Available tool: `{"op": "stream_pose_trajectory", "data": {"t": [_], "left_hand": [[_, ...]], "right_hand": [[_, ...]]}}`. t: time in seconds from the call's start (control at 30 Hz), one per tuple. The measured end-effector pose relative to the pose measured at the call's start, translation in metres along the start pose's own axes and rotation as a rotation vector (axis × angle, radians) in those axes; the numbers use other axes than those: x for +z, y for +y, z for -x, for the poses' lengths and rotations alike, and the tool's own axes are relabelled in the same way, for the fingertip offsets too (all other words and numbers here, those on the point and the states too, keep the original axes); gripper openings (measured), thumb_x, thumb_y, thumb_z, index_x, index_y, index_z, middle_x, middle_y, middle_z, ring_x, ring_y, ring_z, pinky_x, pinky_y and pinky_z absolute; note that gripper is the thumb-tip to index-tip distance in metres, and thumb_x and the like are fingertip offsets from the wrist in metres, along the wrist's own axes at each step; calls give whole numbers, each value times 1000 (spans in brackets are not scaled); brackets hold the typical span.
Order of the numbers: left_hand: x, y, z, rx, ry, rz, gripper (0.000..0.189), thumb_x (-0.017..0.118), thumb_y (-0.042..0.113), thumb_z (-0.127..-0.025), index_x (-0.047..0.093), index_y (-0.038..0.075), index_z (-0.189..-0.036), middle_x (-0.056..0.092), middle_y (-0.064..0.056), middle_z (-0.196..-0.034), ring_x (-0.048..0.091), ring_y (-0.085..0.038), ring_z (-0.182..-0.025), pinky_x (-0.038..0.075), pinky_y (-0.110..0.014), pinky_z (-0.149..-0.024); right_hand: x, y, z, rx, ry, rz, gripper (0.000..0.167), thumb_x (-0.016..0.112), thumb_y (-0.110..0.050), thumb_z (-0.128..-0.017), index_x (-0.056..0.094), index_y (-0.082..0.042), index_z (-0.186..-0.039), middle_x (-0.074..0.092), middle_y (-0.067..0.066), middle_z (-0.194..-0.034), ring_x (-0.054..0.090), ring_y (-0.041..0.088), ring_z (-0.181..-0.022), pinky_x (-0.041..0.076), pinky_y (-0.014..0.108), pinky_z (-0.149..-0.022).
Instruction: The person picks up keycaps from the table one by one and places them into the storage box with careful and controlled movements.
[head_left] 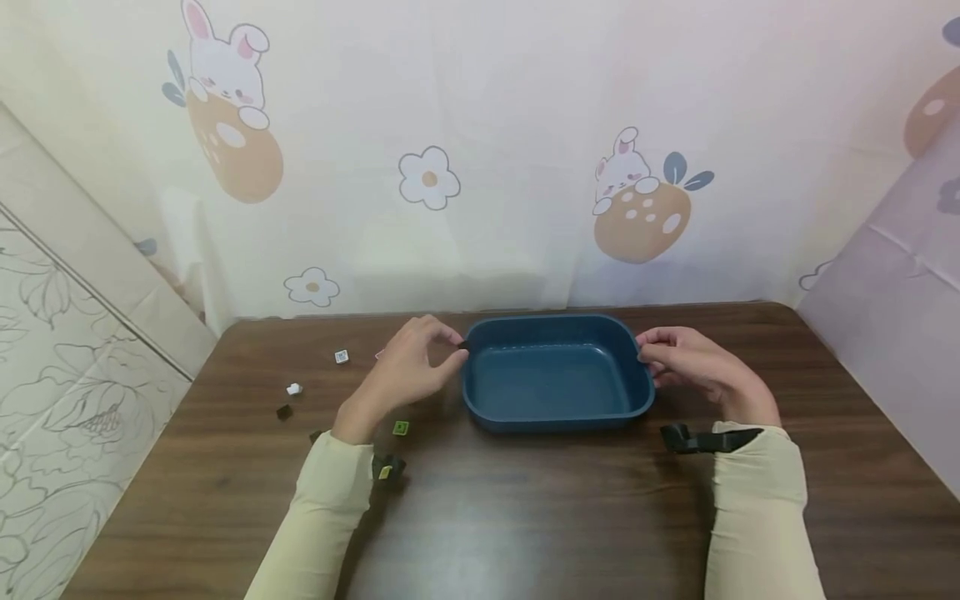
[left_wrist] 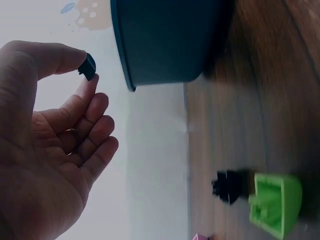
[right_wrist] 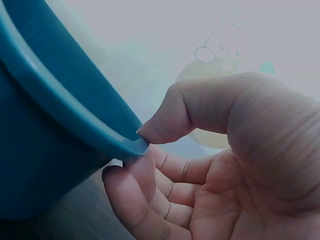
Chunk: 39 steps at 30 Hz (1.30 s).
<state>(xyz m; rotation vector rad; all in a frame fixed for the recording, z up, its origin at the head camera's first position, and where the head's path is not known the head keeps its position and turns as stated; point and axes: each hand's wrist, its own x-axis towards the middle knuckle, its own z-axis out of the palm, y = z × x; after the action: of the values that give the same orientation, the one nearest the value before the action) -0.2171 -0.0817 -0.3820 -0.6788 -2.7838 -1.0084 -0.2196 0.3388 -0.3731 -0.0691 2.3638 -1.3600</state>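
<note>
Two hands were held over a dark brown wood-grain table (head_left: pixel 525 517). The left hand (head_left: pixel 408 362) pinched a small black plastic cap (left_wrist: pixel 88 66) between thumb and index fingertip, its other fingers loosely bent. To the right of those fingertips, between the fingers of both hands, stood a dark blue, rectangular, round-cornered plastic bin (head_left: pixel 558 423); the cap was at its left rim, though whether the two touched could not be told. The right hand (head_left: pixel 693 362) gripped the bin's opposite rim, thumb on top and fingers curled beneath. Nearer the person than the left fingers lay a small square green cap (head_left: pixel 401 428). Off to the left of the left fingers were a small white square cap (head_left: pixel 341 357) with dark print, a plain white piece (head_left: pixel 294 389) and a dark square piece (head_left: pixel 283 412). Beyond all the fingers hung a pale curtain (head_left: pixel 510 125) printed with rabbits and flowers.
</note>
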Motion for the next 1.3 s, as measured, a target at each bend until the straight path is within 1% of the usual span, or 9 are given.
{"op": "stream_pose_trajectory", "data": {"t": [0.13, 0.27, 0.37, 0.47, 0.67, 0.87, 0.97, 1.1, 1.3], "left_hand": [[3, 5, -2, -3, 1, 0, 28, 73, 34, -99, 74, 13, -117, 71, -1, -118, 61, -21, -118, 54, -45, -103], [5, 8, -4, -8, 5, 0, 27, 73, 33, -99, 74, 13, -116, 71, -1, -117, 61, -21, -117, 54, -44, -102], [8, 9, -8, 11, 1, -2, 27, 72, 34, -99, 74, 13, -117, 71, -2, -118, 61, -22, -118, 54, -45, -103], [10, 12, -11, 27, -1, -7, 27, 72, 34, -99, 75, 13, -117, 71, -1, -118, 61, -23, -118, 53, -44, -104], [12, 16, -13, 41, -8, -30, 26, 73, 32, -98, 76, 13, -116, 71, -1, -116, 60, -22, -114, 55, -42, -100], [15, 19, -14, 85, 4, -67, 26, 72, 32, -98, 76, 13, -115, 72, -2, -115, 61, -25, -110, 55, -40, -94], [16, 21, -14, 92, 6, -66, 25, 73, 31, -98, 76, 13, -114, 71, -2, -115, 61, -25, -112, 56, -40, -96], [20, 24, -15, 113, -9, -58, 24, 74, 31, -97, 76, 13, -114, 72, -3, -115, 61, -21, -115, 57, -41, -102], [26, 26, -16, 143, -33, -71, 22, 74, 30, -98, 75, 14, -113, 72, -1, -115, 62, -20, -114, 57, -40, -102]], "right_hand": [[-1, 0, -1, -11, 0, 5, 47, 51, -18, -108, 43, 12, -143, 64, 2, -102, 66, 10, -84, 63, 28, -78], [0, 0, -2, -18, 0, 24, 47, 51, -19, -108, 45, 12, -143, 65, 3, -104, 66, 11, -85, 63, 29, -80], [0, 1, -2, -14, 3, 36, 47, 51, -20, -108, 45, 12, -144, 65, 4, -105, 66, 12, -86, 62, 28, -81], [0, 2, -1, -6, 2, 22, 47, 50, -19, -109, 43, 12, -144, 64, 3, -103, 65, 12, -85, 63, 28, -79], [2, 3, -3, 0, -18, -28, 48, 50, -17, -109, 41, 12, -146, 61, 0, -96, 63, 9, -80, 64, 27, -73], [2, 1, -7, 5, -34, -34, 47, 49, -17, -109, 41, 12, -145, 63, -1, -96, 64, 8, -81, 64, 27, -73], [3, 0, -7, 9, -34, -38, 48, 50, -17, -108, 41, 11, -146, 62, -1, -96, 64, 8, -81, 64, 27, -73], [2, 0, -5, 17, -37, -31, 48, 50, -17, -109, 40, 12, -146, 61, -1, -96, 63, 8, -81, 64, 27, -73], [2, 2, -6, 17, -37, -33, 48, 50, -17, -109, 41, 12, -145, 61, -1, -97, 63, 8, -82, 63, 26, -73]]}}
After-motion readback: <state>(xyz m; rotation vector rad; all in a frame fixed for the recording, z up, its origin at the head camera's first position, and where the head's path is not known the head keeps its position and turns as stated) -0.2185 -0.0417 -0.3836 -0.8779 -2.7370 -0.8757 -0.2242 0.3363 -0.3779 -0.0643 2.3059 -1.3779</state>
